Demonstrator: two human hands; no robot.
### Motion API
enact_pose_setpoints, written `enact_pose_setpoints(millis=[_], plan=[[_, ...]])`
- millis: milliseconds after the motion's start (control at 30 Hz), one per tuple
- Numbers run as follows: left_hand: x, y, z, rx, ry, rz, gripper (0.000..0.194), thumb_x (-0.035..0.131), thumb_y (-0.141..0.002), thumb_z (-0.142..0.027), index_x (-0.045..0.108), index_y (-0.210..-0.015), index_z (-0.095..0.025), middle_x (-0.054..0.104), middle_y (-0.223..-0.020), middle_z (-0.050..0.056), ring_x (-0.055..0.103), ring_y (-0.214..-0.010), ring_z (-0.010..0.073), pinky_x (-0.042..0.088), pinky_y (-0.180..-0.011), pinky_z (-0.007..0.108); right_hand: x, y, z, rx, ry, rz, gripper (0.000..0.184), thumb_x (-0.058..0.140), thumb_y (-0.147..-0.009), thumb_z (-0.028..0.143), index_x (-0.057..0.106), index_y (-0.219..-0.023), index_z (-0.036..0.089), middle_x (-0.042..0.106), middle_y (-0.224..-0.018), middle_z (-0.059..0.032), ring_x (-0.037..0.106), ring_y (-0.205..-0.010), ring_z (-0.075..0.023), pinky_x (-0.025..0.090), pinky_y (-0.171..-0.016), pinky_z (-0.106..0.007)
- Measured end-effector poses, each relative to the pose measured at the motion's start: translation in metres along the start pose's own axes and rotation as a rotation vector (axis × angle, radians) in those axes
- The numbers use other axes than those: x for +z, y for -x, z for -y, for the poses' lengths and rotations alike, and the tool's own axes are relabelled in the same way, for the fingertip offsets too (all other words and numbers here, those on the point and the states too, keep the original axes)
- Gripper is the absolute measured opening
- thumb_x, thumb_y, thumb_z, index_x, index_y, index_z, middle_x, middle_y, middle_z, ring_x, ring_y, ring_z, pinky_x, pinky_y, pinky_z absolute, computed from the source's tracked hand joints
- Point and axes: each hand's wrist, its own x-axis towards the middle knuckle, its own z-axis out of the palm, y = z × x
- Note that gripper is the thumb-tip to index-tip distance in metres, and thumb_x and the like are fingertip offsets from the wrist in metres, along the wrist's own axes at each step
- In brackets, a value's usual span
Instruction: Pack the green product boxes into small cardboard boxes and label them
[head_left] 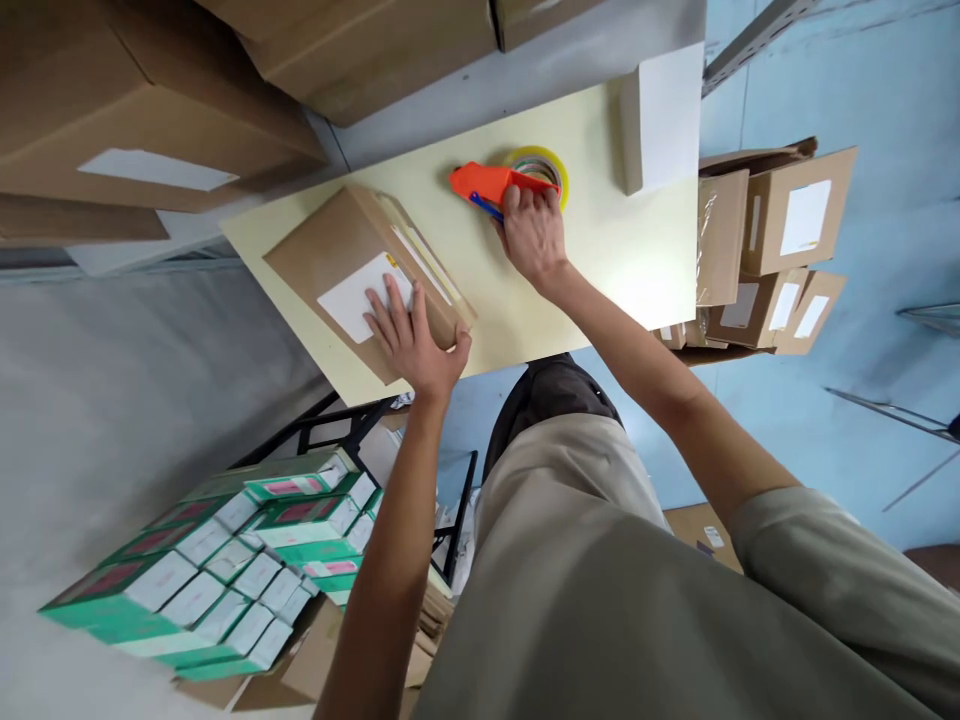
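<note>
A brown cardboard box [352, 250] with a white label lies on the pale yellow table [600, 240]. My left hand [411, 335] rests flat on the box's near end, fingers spread over the label. My right hand [534, 232] is closed around the handle of an orange tape dispenser [487, 182] that carries a roll of clear tape [541, 165]. The dispenser sits on the table to the right of the box, apart from it.
A white box [660, 115] stands at the table's far right. Labelled cardboard boxes [780, 240] are stacked beside the table on the right. Large brown cartons [150, 110] fill the upper left. Several green and white small boxes [225, 560] are piled below left.
</note>
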Motion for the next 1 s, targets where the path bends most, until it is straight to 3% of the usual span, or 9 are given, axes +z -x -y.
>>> enact_pose_setpoints(millis=[167, 300, 400, 467, 533, 633, 733, 867, 1000], plan=[[0.004, 0.000, 0.004, -0.023, -0.052, -0.011, 0.093, 0.070, -0.091, -0.051, 0.048, -0.175, -0.017, 0.028, -0.190, 0.019, -0.002, -0.181, 0.0382, -0.001, -0.144, 0.068, 0.006, 0.012, -0.010, -0.014, -0.182, -0.074, 0.064, 0.025, -0.121, 0.044, 0.059, -0.154, 0.001, 0.066, -0.146, -0.0335, 0.063, -0.142, -0.0452, 0.041, -0.125, -0.076], [0.007, 0.001, 0.010, -0.035, -0.068, -0.008, 0.091, 0.071, -0.091, -0.052, 0.050, -0.174, -0.019, 0.030, -0.189, 0.019, 0.001, -0.181, 0.0392, 0.000, -0.144, 0.069, -0.014, 0.061, 0.002, 0.012, -0.367, -0.026, 0.071, 0.033, -0.119, 0.057, 0.056, -0.162, 0.007, 0.055, -0.166, -0.0331, 0.050, -0.159, -0.0463, 0.035, -0.133, -0.074], [0.009, 0.002, 0.012, -0.035, -0.055, 0.004, 0.092, 0.070, -0.093, -0.052, 0.049, -0.174, -0.016, 0.028, -0.189, 0.022, -0.001, -0.181, 0.0413, 0.000, -0.143, 0.072, -0.015, 0.112, 0.019, 0.041, -0.664, 0.132, 0.078, 0.030, -0.118, 0.066, 0.058, -0.164, 0.010, 0.056, -0.171, -0.0274, 0.053, -0.160, -0.0409, 0.039, -0.136, -0.064], [0.010, 0.003, 0.015, -0.032, -0.063, -0.003, 0.091, 0.070, -0.094, -0.053, 0.049, -0.174, -0.015, 0.028, -0.189, 0.023, 0.000, -0.181, 0.0420, 0.001, -0.143, 0.073, -0.002, 0.138, 0.035, 0.129, -0.900, 0.315, 0.087, 0.029, -0.116, 0.074, 0.056, -0.167, 0.010, 0.058, -0.171, -0.0260, 0.057, -0.160, -0.0375, 0.042, -0.137, -0.058], [0.011, 0.004, 0.017, -0.031, -0.079, -0.012, 0.091, 0.070, -0.094, -0.055, 0.049, -0.174, -0.016, 0.028, -0.189, 0.023, 0.001, -0.181, 0.0421, 0.002, -0.143, 0.073, 0.014, 0.152, 0.054, 0.244, -1.111, 0.458, 0.097, 0.027, -0.113, 0.083, 0.053, -0.172, 0.011, 0.054, -0.176, -0.0228, 0.050, -0.167, -0.0344, 0.035, -0.142, -0.053], [0.013, 0.005, 0.021, -0.022, -0.095, -0.020, 0.092, 0.071, -0.096, -0.058, 0.048, -0.175, -0.018, 0.027, -0.189, 0.023, 0.001, -0.181, 0.0417, 0.003, -0.143, 0.073, 0.034, 0.149, 0.083, 0.308, -1.335, 0.477, 0.110, 0.029, -0.105, 0.095, 0.049, -0.177, 0.015, 0.041, -0.186, -0.0139, 0.033, -0.177, -0.0285, 0.021, -0.149, -0.046], [0.014, 0.003, 0.022, 0.005, -0.103, -0.033, 0.088, 0.069, -0.098, -0.057, 0.049, -0.175, -0.020, 0.030, -0.188, 0.022, 0.002, -0.181, 0.0412, 0.004, -0.143, 0.074, 0.043, 0.127, 0.102, 0.303, -1.423, 0.448, 0.117, 0.028, -0.101, 0.101, 0.043, -0.180, 0.016, 0.028, -0.192, -0.0080, 0.020, -0.181, -0.0243, 0.010, -0.150, -0.040], [0.014, 0.004, 0.020, 0.046, -0.088, -0.045, 0.086, 0.067, -0.100, -0.056, 0.049, -0.174, -0.017, 0.029, -0.188, 0.024, 0.003, -0.181, 0.0430, 0.006, -0.142, 0.075, 0.048, 0.096, 0.111, 0.312, -1.444, 0.414, 0.119, 0.023, -0.102, 0.099, 0.040, -0.181, 0.012, 0.023, -0.193, -0.0069, 0.018, -0.181, -0.0219, 0.010, -0.149, -0.035], [0.007, 0.010, 0.018, 0.111, -0.017, -0.047, 0.085, 0.063, -0.103, -0.058, 0.050, -0.172, -0.011, 0.027, -0.188, 0.028, 0.003, -0.181, 0.0437, 0.007, -0.143, 0.072, 0.048, 0.088, 0.114, 0.341, -1.473, 0.362, 0.111, 0.024, -0.105, 0.094, 0.044, -0.179, 0.013, 0.031, -0.190, -0.0075, 0.027, -0.179, -0.0227, 0.014, -0.148, -0.036]])
